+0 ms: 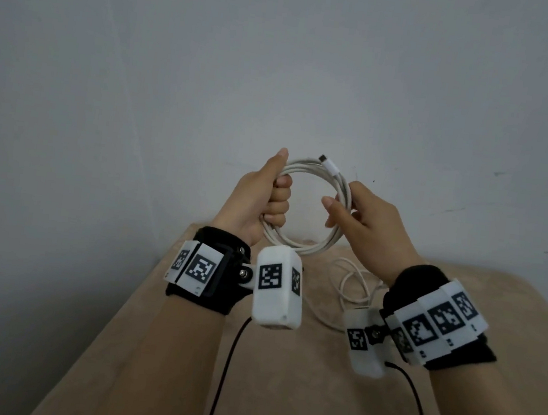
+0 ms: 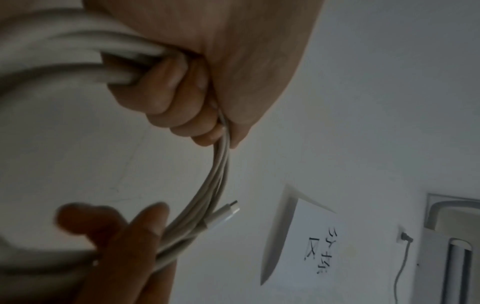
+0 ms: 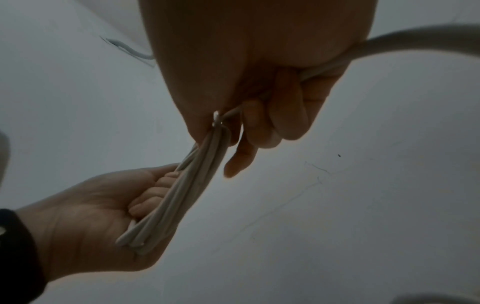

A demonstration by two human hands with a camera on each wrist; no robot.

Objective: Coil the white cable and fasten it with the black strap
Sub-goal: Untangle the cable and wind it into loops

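The white cable (image 1: 308, 172) is wound into a round coil of several loops, held up in front of the wall. My left hand (image 1: 269, 194) grips the coil's left side in a fist, thumb pointing up. My right hand (image 1: 352, 205) pinches the right side of the coil between thumb and fingers, with the index finger stretched into the ring. The cable's plug end (image 1: 329, 163) sticks out at the top; it also shows in the left wrist view, plug (image 2: 226, 214). A loose stretch of cable (image 1: 349, 285) trails down onto the beige table (image 1: 279, 380). No black strap is in view.
A plain grey wall (image 1: 284, 53) stands close behind the table. Black leads (image 1: 225, 367) hang from the wrist cameras over the table. In the left wrist view a paper sign (image 2: 306, 242) and a wall socket (image 2: 402, 236) show on the wall.
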